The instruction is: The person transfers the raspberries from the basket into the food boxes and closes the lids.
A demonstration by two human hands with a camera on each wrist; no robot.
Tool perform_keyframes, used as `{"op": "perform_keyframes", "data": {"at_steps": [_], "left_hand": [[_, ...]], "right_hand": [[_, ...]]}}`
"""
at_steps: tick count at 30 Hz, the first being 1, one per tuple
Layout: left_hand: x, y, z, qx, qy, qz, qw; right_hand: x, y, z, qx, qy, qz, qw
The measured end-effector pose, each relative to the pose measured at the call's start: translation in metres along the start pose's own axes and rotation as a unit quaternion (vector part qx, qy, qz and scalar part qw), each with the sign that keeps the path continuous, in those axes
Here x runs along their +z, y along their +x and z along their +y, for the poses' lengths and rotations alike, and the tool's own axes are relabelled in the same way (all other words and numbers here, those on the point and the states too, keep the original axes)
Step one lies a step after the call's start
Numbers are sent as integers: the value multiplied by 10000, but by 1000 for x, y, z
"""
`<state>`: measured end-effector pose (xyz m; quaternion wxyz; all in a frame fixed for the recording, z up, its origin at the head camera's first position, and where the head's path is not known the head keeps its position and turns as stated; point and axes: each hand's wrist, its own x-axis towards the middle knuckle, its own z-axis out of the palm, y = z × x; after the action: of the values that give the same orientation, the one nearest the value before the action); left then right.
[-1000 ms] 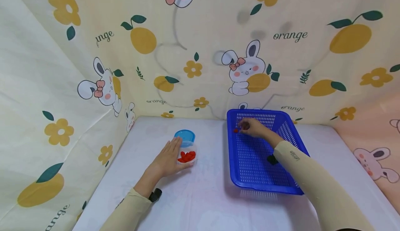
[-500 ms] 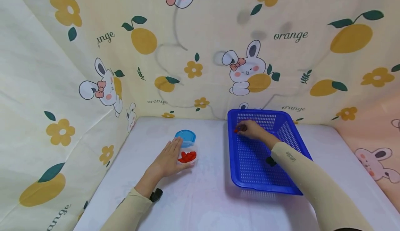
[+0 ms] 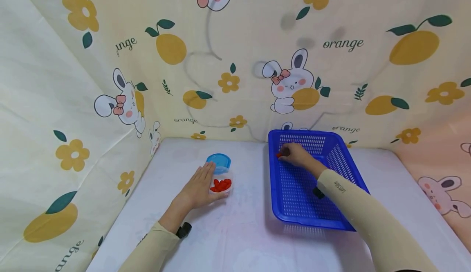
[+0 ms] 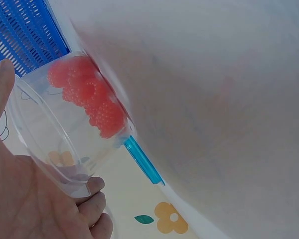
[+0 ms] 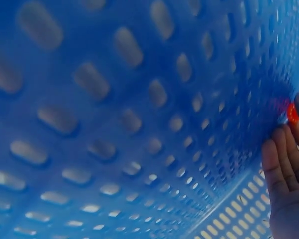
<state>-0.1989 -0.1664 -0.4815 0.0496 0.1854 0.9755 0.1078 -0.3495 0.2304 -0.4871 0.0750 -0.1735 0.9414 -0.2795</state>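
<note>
My left hand [image 3: 198,188] holds a clear plastic tub [image 4: 45,112], fingers along its left side and thumb around the front. Inside lie several red toy-like raspberries [image 4: 92,94], also visible from above in the head view. A blue lid [image 3: 218,160] is just behind the tub. Over in the blue basket [image 3: 273,186], my right hand [image 3: 297,155] is low by the far left wall. Its fingertips pinch a single red raspberry [image 5: 292,113], which they partly cover; only a sliver shows in the head view.
The basket's raised, slotted walls surround the right hand. A black wrist camera [image 3: 318,193] shows under the right sleeve, another [image 3: 184,230] at the left wrist. White cloth covers the table [image 3: 243,231]; a printed curtain [image 3: 235,59] hangs behind.
My right hand has moved slightly left to the raspberry in the basket, and its fingers have come round it. The left hand and tub have stayed put.
</note>
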Motion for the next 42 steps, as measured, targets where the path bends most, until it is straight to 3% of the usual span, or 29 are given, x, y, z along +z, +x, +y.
{"op": "perform_keyframes", "data": {"at_steps": [11, 26, 42], "left_hand": [[-1, 0, 0, 5, -31, 4, 10000], [-2, -1, 1, 19, -87, 29, 10000], [-1, -1, 0, 15, -73, 14, 10000]], "right_hand": [[4, 3, -3, 64, -107, 155, 9998], [-2, 1, -1, 221, 205, 86, 9995], [-22, -14, -12, 105, 342, 19, 9994]]}}
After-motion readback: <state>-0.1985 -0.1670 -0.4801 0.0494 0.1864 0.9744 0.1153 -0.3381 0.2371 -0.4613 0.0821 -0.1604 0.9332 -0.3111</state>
